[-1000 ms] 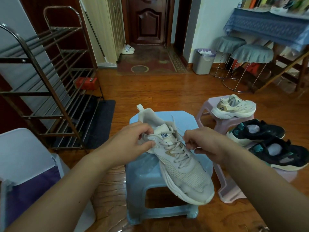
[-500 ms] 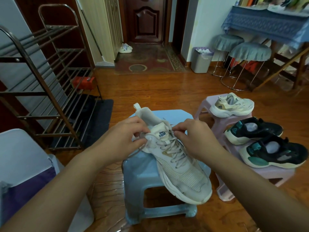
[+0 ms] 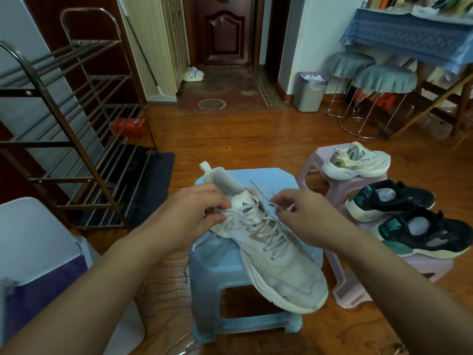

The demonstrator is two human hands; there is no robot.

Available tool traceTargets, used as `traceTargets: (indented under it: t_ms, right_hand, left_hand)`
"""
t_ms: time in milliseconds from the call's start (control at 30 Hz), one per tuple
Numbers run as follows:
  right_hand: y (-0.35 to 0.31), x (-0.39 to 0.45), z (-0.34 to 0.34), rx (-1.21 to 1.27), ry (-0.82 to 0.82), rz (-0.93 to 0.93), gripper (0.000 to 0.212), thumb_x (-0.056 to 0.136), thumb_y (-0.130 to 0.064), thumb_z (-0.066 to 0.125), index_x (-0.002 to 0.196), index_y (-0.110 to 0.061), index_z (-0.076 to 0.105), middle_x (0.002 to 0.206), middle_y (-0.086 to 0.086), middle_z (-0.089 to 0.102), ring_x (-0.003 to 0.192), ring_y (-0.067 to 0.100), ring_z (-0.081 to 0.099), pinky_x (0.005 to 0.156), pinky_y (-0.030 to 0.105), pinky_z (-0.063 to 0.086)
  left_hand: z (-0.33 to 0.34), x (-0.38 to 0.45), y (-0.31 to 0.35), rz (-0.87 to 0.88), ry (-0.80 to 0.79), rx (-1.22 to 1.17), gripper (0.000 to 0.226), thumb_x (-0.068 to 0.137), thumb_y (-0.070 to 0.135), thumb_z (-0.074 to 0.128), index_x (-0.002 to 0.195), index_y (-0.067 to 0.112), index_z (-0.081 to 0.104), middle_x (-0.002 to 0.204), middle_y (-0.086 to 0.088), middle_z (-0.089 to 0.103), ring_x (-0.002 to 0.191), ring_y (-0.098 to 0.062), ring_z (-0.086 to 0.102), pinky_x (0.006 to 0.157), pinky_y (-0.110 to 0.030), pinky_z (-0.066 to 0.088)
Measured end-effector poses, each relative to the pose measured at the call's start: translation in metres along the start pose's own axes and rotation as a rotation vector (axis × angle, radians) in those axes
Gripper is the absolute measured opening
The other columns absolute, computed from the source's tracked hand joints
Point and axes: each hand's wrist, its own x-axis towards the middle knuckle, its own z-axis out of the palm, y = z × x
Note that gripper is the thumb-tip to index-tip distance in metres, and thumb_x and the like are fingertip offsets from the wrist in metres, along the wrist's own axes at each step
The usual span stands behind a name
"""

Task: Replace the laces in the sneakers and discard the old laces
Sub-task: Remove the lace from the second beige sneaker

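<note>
Resting on the blue stool (image 3: 279,175) at six o'clock, the white sneaker (image 3: 276,254) lay toe toward the person, so its eyelets faced up. The left hand (image 3: 190,216) gripped the collar to steady it, while the right hand (image 3: 297,216) pinched the lace (image 3: 268,198) at the top eyelets, likely to unthread it.
</note>
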Motion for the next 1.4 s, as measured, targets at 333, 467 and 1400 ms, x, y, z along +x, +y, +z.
traceTargets:
  t_ms: [333, 467, 1400]
  right_hand:
    - [-0.001, 0.011, 0.001, -0.198, 0.208, -0.087, 0.015, 0.095, -0.023, 0.061, 0.088, -0.018, 0.073, 0.079, -0.008, 0.068, 0.078, 0.009, 0.064, 0.064, 0.022, 0.05]
    - [0.018, 0.005, -0.023, -0.299, 0.085, 0.262, 0.026, 0.091, -0.031, 0.064, 0.079, -0.008, 0.058, 0.082, 0.006, 0.059, 0.078, 0.023, 0.057, 0.066, 0.031, 0.047]
    - [0.042, 0.013, -0.028, -0.405, 0.325, 0.064, 0.017, 0.095, -0.026, 0.058, 0.092, -0.022, 0.074, 0.085, -0.002, 0.068, 0.08, 0.018, 0.064, 0.07, 0.036, 0.056]
  left_hand:
    - [0.0, -0.002, -0.004, -0.002, -0.01, -0.033, 0.018, 0.09, 0.02, 0.077, 0.107, 0.027, 0.076, 0.096, 0.024, 0.061, 0.089, 0.0, 0.059, 0.078, -0.033, 0.055]
    - [-0.001, -0.001, -0.007, 0.006, -0.023, -0.046, 0.017, 0.091, 0.018, 0.075, 0.104, 0.028, 0.076, 0.097, 0.022, 0.062, 0.09, -0.001, 0.059, 0.079, -0.032, 0.054]
    - [0.0, -0.002, -0.007, -0.013, -0.041, -0.078, 0.016, 0.09, 0.02, 0.076, 0.105, 0.028, 0.076, 0.099, 0.021, 0.062, 0.09, -0.008, 0.06, 0.079, -0.034, 0.053]
